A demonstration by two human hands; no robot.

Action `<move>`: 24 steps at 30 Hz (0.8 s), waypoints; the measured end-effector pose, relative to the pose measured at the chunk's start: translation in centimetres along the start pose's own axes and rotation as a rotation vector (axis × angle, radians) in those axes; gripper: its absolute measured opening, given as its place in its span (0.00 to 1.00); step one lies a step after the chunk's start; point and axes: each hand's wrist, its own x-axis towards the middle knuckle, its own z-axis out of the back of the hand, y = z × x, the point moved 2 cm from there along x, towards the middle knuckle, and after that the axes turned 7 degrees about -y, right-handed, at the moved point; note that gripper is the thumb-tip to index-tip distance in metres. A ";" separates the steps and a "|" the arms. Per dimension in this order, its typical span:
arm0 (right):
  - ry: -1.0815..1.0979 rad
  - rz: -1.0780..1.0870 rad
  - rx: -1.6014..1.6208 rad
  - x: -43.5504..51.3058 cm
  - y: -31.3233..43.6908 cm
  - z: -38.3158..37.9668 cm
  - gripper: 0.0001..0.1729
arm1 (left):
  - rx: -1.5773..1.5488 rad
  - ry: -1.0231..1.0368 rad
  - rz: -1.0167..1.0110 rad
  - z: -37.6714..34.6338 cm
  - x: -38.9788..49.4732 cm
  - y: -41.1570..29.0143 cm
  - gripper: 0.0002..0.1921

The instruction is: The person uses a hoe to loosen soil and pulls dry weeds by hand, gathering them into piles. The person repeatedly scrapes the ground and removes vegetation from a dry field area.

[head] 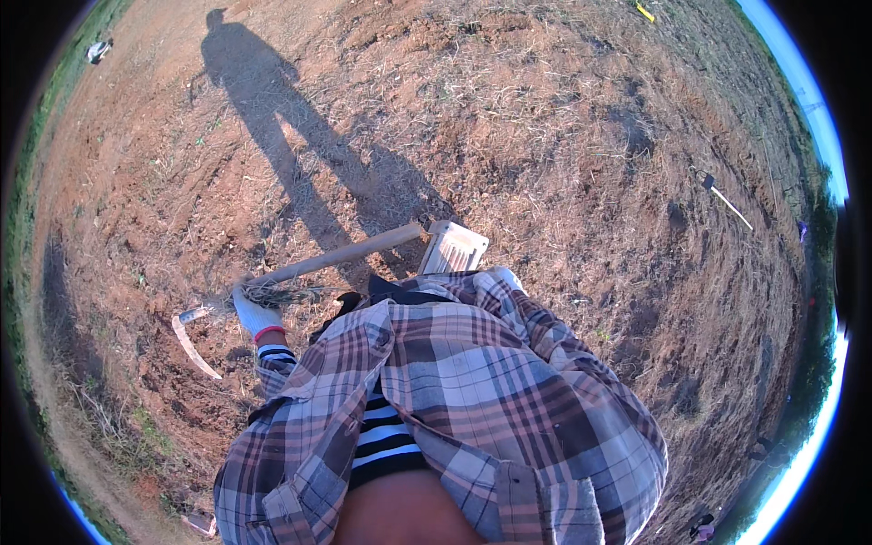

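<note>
My left hand, in a white glove with a red cuff, is closed around one end of a long wooden handle, with dry stalks bunched against it. The handle slants up to the right, its far end close to a pale, flat, slotted piece; whether they join is unclear. A curved sickle blade shows just left of this hand; its grip cannot be made out. My right hand, also white-gloved, shows only partly beyond the plaid sleeve, right of the slotted piece; its fingers are hidden.
Reddish soil with dry straw surrounds me, and my shadow falls ahead. A long-handled tool lies at the right, a yellow object at the top and a whitish bundle at the upper left. A person is at the lower right rim.
</note>
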 end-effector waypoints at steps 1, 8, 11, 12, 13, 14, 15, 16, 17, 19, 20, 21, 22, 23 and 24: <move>0.004 0.004 -0.041 -0.2 -0.1 0.3 0.25 | 0.029 -0.001 -0.018 0.0 -0.2 0.3 0.13; 0.047 0.002 -0.245 -1.5 -0.9 4.7 0.23 | -0.001 0.042 0.020 -0.4 -2.7 2.3 0.11; 0.002 0.022 -0.196 -0.8 -1.8 6.8 0.22 | -0.044 0.036 0.058 -0.2 -3.6 3.5 0.11; -0.032 0.064 -0.136 -0.4 -1.7 7.6 0.22 | -0.035 0.039 0.069 -0.1 -4.1 4.0 0.10; -0.049 0.096 -0.030 -0.1 -1.5 8.2 0.25 | -0.057 0.000 0.057 -0.1 -4.5 4.5 0.11; -0.103 0.111 0.041 0.2 -1.0 9.2 0.27 | -0.093 -0.041 0.092 -0.3 -5.0 5.1 0.11; -0.139 0.160 0.175 0.5 0.2 10.1 0.28 | -0.069 -0.049 0.093 -0.4 -5.9 5.7 0.11; -0.228 0.104 0.265 0.5 1.5 11.2 0.28 | -0.072 -0.031 0.138 -0.8 -6.9 6.4 0.10; -0.290 0.256 0.385 0.3 3.7 12.3 0.30 | -0.064 -0.024 0.135 -1.4 -7.8 6.9 0.10; -0.354 0.432 0.437 -1.4 8.5 14.8 0.33 | -0.072 0.025 0.102 -2.7 -10.5 8.1 0.10; -0.321 0.599 0.410 -2.8 11.1 15.9 0.34 | -0.034 0.010 0.101 -3.6 -11.6 8.3 0.11; -0.234 0.642 0.233 -4.4 13.6 16.5 0.34 | -0.027 0.006 0.108 -4.3 -12.8 8.7 0.11; -0.138 0.847 0.106 -6.3 16.0 16.6 0.33 | -0.027 0.007 0.110 -5.2 -13.9 9.1 0.11; 0.041 0.821 -0.035 -8.0 17.6 15.9 0.33 | -0.012 0.022 0.121 -5.8 -14.7 9.3 0.11; 0.198 0.931 -0.109 -9.7 19.1 15.1 0.33 | -0.076 0.012 0.133 -6.4 -15.4 9.7 0.12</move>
